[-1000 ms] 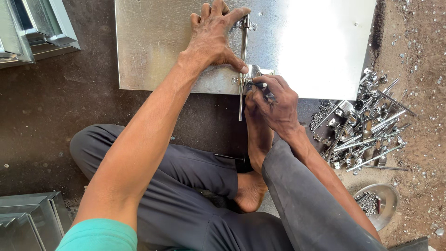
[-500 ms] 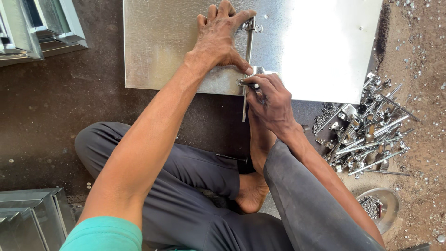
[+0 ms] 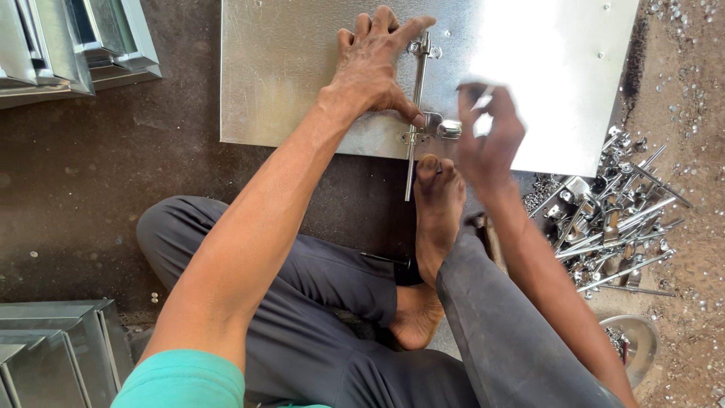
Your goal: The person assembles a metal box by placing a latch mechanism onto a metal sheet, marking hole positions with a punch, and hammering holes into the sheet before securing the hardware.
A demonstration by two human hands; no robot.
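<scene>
Dirt floor (image 3: pixel 91 196) — metal sheet (image 3: pixel 287 68), latches (image 3: pixel 612 219) (heaped)

Sheet-metal workshop, floor-level work area.
Galvanized sheet (image 3: pixel 302 68) on bare dirt floor (image 3: pixel 98 189); folded metal ducts (image 3: pixel 68 45) left of it, loose latch hardware (image 3: pixel 612 219) right.

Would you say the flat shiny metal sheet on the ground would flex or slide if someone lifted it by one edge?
The flat shiny metal sheet looks thin, so it would probably flex. Its smooth surface seems slippery and its edges possibly sharp. The left hand pressing it suggests it shifts easily.
</scene>
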